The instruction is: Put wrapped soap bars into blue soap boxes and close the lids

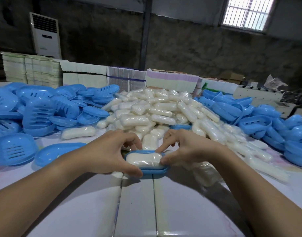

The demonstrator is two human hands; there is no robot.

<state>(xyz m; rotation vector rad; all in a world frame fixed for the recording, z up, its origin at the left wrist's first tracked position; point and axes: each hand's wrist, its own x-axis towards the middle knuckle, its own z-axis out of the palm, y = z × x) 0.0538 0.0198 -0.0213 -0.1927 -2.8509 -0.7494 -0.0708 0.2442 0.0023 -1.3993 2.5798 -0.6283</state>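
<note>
Now both hands' fingers [129, 170] grip soap box [157, 171], wrapped soap [143, 159] lengthwise L-R.

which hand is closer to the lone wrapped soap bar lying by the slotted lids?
Left. The left hand sits just right of that lone bar; the right hand is farther right, across the soap box.

Dark concrete wall [189, 48], barred window [248, 11], standing air conditioner [46, 35]
</note>
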